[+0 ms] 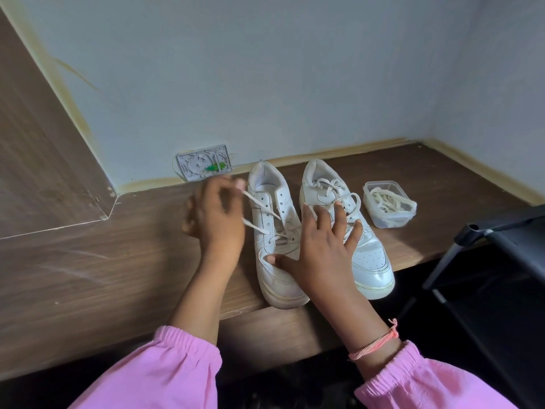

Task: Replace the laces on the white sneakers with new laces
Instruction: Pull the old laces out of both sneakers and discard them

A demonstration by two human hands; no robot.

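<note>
spanning the lower view, a wooden shelf (413,172) carries two white sneakers side by side against a pale wall (265,69), toes toward the person, long axes running front to back. left sneaker (274,278): upper eyelets bare, old lace (256,226) threaded only through the lower rows, its two free strands trailing out to the left. right sneaker (370,261): fully laced. clear plastic tub (388,208), just right of the right sneaker, holds a coil of pale laces, judged to be the new ones. left hand (215,214), blurred, sits left of the left sneaker with fingers curled and pinching the end of one free strand near the heel collar. right hand (321,240) lies spread, fingers apart and straight, thumb pressing the left sneaker's toe box, fingertips reaching across onto the right sneaker. judgement: unlacing step; the lace runs rightward from the left hand into the eyelets, so pulling away leftward, across the shoe's long axis, should free the next row.
</note>
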